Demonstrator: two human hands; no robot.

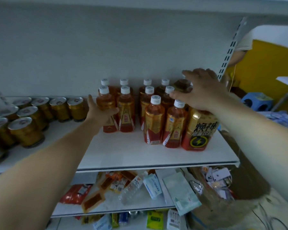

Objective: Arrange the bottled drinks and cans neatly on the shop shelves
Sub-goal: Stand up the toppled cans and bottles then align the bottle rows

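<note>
On the white shelf (131, 153) at chest height, my left hand (100, 112) wraps around the front-left bottle (106, 110) of a small block of four, thumb on one side and fingers hidden behind it. These bottled drinks hold amber liquid under white caps, with gold and red labels. Just to the right stands a second cluster (161, 120) of the same bottles, and beside it a wider bottle (199, 130) with a black lightning badge. My right hand (201, 90) hovers spread over that wider bottle's top, fingers loose, gripping nothing. Gold cans (40, 113) with silver lids sit in rows at far left.
</note>
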